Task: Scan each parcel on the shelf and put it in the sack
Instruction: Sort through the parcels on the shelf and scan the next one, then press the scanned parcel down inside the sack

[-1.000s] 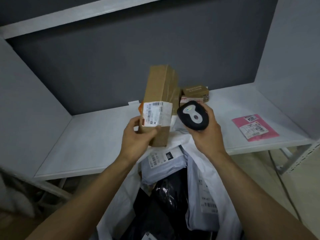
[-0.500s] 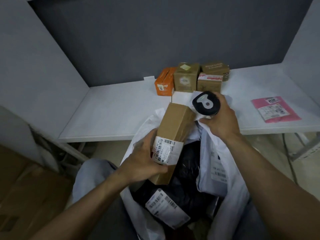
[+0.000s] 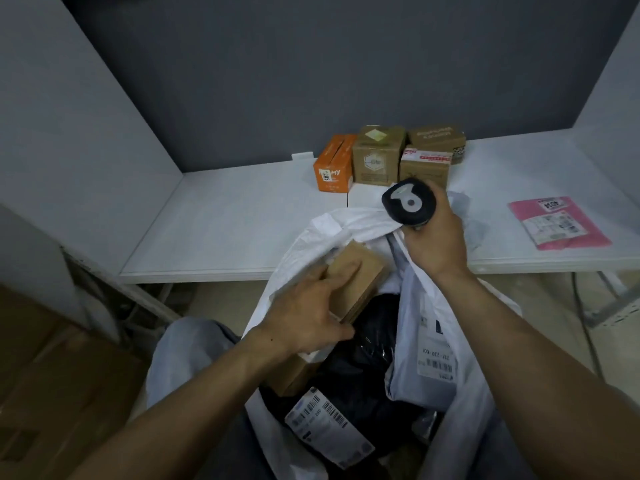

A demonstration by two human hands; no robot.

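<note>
— One brown box (image 3: 360, 271), where is it?
— Inside the mouth of the white sack (image 3: 332, 223). My left hand (image 3: 311, 313) clamps it, fingers over the top, thumb on the near side.
— And the right hand (image 3: 433, 244)?
— Wrapped round the scanner (image 3: 408, 202).
— Will the box be hard to hold?
— I think it is stiff and light. Hold the long sides.
</note>
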